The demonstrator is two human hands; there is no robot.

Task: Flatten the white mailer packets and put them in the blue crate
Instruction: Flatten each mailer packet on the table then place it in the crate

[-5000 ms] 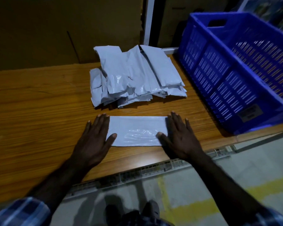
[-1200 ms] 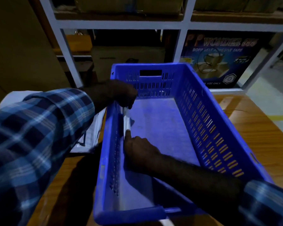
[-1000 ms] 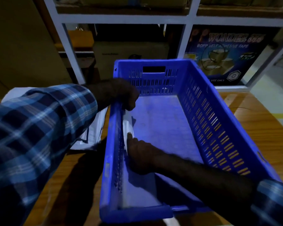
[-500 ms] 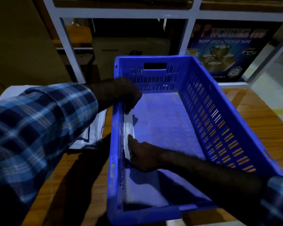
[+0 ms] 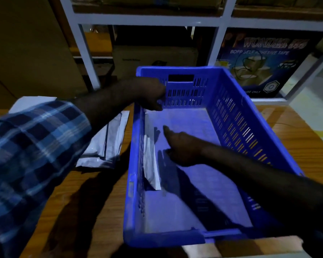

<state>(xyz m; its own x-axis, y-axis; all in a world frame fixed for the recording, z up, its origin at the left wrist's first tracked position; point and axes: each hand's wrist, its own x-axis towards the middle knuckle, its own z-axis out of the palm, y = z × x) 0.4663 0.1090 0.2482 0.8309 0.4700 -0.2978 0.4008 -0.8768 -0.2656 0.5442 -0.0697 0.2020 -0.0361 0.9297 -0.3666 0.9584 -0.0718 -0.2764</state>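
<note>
Letting go, my right hand [image 5: 183, 148] has lifted off the white mailer packet [image 5: 151, 161], fingers relaxed, holding nothing. It stands against the blue crate [image 5: 237, 123] wall; my left hand [image 5: 149, 95] looks empty too.

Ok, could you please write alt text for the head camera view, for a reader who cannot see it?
A white mailer packet stands on edge against the left wall inside the blue crate on a wooden table. The right hand, fingers relaxed, hovers beside it; the left hand is at the far left corner. More packets lie left of the crate.

blue crate [image 5: 237, 116], white mailer packet [image 5: 151, 164], plaid sleeve [image 5: 32, 146]
</note>
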